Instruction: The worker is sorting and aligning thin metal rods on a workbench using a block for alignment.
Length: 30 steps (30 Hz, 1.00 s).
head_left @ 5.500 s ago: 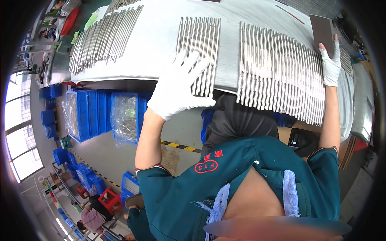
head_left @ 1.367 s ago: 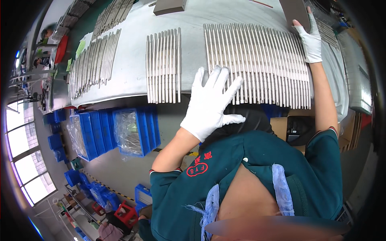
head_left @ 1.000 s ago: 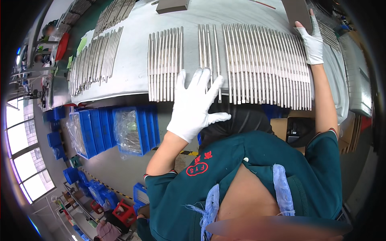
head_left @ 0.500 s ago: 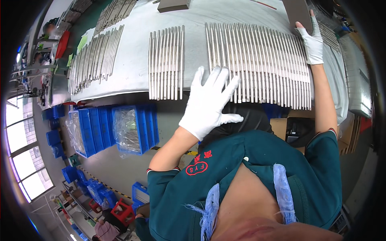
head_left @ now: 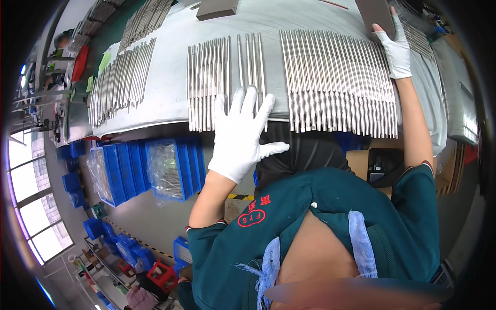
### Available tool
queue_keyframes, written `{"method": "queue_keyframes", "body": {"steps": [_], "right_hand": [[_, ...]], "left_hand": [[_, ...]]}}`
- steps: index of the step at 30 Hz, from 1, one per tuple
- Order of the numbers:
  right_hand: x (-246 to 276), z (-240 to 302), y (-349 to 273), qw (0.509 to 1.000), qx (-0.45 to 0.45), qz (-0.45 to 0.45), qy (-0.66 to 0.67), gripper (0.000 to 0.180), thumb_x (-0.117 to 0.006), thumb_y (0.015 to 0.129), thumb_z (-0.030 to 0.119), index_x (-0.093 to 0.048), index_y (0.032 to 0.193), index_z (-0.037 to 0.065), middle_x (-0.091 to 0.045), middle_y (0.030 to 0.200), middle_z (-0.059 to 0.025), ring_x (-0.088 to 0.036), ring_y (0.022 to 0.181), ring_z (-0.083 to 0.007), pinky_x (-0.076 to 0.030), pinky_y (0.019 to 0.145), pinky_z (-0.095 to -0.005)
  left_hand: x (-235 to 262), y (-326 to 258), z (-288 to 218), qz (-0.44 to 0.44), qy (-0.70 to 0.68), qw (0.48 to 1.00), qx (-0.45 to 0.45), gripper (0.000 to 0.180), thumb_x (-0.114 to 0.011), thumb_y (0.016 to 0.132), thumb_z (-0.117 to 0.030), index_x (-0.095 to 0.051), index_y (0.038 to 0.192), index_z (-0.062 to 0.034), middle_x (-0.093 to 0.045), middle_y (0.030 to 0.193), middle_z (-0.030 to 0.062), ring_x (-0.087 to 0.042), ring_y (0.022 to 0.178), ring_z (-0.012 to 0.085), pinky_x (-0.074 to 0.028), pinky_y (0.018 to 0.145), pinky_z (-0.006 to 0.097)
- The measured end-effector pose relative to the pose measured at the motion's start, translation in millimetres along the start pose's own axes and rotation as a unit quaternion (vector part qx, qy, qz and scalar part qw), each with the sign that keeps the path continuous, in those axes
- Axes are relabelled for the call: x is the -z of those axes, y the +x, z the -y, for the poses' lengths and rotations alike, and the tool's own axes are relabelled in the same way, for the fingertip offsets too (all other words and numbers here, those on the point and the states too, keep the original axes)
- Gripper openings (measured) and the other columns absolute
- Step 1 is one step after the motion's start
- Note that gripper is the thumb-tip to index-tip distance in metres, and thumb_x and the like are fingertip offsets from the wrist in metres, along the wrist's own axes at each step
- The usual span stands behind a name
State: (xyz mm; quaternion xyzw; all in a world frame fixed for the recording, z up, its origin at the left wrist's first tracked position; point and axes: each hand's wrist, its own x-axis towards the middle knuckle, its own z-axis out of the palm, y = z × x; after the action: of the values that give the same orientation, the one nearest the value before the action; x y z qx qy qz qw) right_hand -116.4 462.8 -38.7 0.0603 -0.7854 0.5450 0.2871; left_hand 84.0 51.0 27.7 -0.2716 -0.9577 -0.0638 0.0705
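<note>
My left hand (head_left: 237, 137), in a white glove, lies with fingers spread over a few slim metal rods (head_left: 251, 62) set apart from the others. To their left is a narrow row of rods (head_left: 207, 85), and to their right a wide row (head_left: 336, 82), all side by side on the pale cloth. At the wide row's far right end, my gloved right hand (head_left: 397, 57), fingertips bare, grips the near end of a grey-brown block (head_left: 373, 14) between thumb and finger. The rod ends under my left fingers are hidden.
A second grey-brown block (head_left: 217, 9) sits at the table's far side. More rods (head_left: 124, 75) lie at the left. Blue crates (head_left: 173, 168) with plastic-wrapped contents stand below the table edge. An open cardboard box (head_left: 359, 160) is under the right side.
My left hand has moved left, and a few rods have slid with it from the wide row toward the narrow one. My right hand stays at the block.
</note>
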Motion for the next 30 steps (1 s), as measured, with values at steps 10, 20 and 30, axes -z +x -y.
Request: {"method": "queue_keyframes", "body": {"steps": [10, 20, 30], "right_hand": [[0, -6, 2, 1.0, 0.002, 0.003, 0.03, 0.073, -0.078, 0.094, 0.013, -0.043, 0.158, 0.013, -0.057, 0.148, -0.0065, -0.057, 0.127, -0.0122, -0.047, 0.106, -0.0252], [1, -6, 1, 0.999, 0.001, 0.006, 0.037, 0.073, -0.079, 0.093, 0.014, -0.044, 0.157, 0.013, -0.058, 0.147, -0.0067, -0.057, 0.127, -0.0124, -0.046, 0.107, -0.0253], [0, 6, -1, 0.999, 0.012, 0.027, 0.044, 0.073, -0.077, 0.094, 0.01, -0.042, 0.158, 0.012, -0.058, 0.147, -0.0057, -0.057, 0.128, -0.0123, -0.044, 0.108, -0.0255]], "left_hand": [[-17, 35, -40, 0.005, -0.105, 0.99, -0.089, 0.104, -0.063, 0.075, -0.077, -0.047, 0.152, -0.0101, -0.05, 0.143, 0.0276, -0.046, 0.136, 0.0447, -0.024, 0.117, 0.067], [-21, 39, -38, 0.007, -0.089, 0.992, -0.091, 0.104, -0.062, 0.076, -0.078, -0.047, 0.153, -0.0114, -0.05, 0.144, 0.0279, -0.045, 0.138, 0.044, -0.023, 0.117, 0.066], [-18, 36, -26, -0.002, -0.034, 0.999, -0.014, 0.098, -0.08, 0.072, -0.054, -0.048, 0.147, 0.0008, -0.054, 0.137, 0.0276, -0.047, 0.136, 0.0419, -0.021, 0.121, 0.063]]}}
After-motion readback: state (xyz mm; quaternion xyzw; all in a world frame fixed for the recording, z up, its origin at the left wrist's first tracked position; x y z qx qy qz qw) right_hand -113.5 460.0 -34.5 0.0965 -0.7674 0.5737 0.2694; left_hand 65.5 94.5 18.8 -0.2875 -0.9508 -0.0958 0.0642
